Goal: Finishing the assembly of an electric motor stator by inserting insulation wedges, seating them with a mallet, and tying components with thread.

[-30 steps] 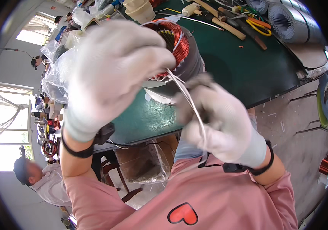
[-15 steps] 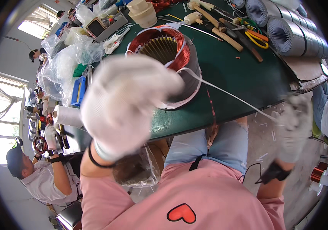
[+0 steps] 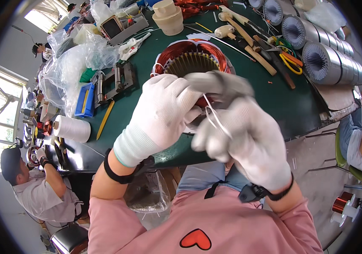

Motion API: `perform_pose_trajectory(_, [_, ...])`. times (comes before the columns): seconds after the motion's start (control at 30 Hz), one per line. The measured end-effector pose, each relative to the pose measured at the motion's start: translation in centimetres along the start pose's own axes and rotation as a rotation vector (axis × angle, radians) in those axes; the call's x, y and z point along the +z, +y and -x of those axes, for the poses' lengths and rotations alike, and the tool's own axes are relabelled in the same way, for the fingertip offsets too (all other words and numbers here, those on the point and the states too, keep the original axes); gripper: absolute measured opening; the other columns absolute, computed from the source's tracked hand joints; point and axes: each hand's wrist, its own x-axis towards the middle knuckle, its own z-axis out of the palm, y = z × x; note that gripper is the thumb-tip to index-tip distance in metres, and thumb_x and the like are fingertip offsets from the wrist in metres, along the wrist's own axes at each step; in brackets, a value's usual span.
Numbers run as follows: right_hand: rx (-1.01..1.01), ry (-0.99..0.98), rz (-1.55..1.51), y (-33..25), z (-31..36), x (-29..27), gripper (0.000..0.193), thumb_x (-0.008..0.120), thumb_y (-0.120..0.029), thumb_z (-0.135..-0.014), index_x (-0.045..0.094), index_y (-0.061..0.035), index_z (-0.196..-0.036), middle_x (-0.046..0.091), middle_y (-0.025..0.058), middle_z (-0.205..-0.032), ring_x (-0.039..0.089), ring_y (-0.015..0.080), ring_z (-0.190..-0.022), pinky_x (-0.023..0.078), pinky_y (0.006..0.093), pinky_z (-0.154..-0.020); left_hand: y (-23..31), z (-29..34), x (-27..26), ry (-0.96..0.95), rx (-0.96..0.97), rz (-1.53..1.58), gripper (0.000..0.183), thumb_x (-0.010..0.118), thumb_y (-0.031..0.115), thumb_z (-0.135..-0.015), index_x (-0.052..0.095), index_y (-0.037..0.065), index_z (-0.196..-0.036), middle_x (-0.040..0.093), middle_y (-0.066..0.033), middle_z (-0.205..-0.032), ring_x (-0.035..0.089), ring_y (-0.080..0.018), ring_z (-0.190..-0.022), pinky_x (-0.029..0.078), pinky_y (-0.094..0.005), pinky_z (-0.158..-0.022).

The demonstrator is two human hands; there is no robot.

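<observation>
A motor stator (image 3: 191,64) with red-brown copper windings stands on the green bench in front of me, its lower front hidden by my gloved hands. Close against its near rim, my left hand (image 3: 166,106) has its fingers curled; what they pinch is hidden. Thin white cord (image 3: 215,118) runs in two strands beside those fingertips down to my right hand (image 3: 253,142), which is closed on it. Motion smears the fingers between the two hands. Another bit of cord loops round the winding at the stator's left side.
Left on the green bench (image 3: 291,112) are a white cord spool (image 3: 71,128), a yellow stick (image 3: 105,120), a blue box (image 3: 85,100) and plastic bags (image 3: 77,63). Mallets (image 3: 227,31), yellow-handled scissors (image 3: 291,63) and stator cores (image 3: 333,63) lie right. A co-worker (image 3: 41,186) sits left.
My right hand has come in from the far right, bringing the cord to the stator. My left hand has lowered beside the stator's near rim. The cord, stretched taut before, now hangs in a loop.
</observation>
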Motion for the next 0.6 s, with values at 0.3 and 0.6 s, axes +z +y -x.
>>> perform_pose_trajectory(0.3, [0.468, 0.227, -0.949, -1.2, -0.4, 0.7, 0.033, 0.04, -0.042, -0.109, 0.048, -0.0137, -0.092, 0.029, -0.0051, -0.063, 0.02, 0.0051, -0.044, 0.018, 0.0235, -0.04, 0.5, 0.8, 0.1, 0.126, -0.115, 0.125, 0.05, 0.075, 0.012, -0.074, 0.071, 0.011, -0.124, 0.065, -0.0049, -0.082, 0.06, -0.0261, -0.076, 0.045, -0.0394, -0.075])
perform_pose_trajectory(0.6, [0.088, 0.147, -0.065, 6.6, 3.2, -0.7, 0.051, 0.058, -0.053, -0.1, 0.055, -0.0024, -0.093, 0.061, 0.0043, -0.082, 0.046, 0.0073, -0.069, 0.039, 0.0226, -0.063, 1.0, 0.3, 0.1, 0.167, -0.066, 0.084, 0.052, 0.075, 0.011, -0.071, 0.071, 0.011, -0.123, 0.067, -0.0031, -0.086, 0.062, -0.025, -0.079, 0.045, -0.0376, -0.083])
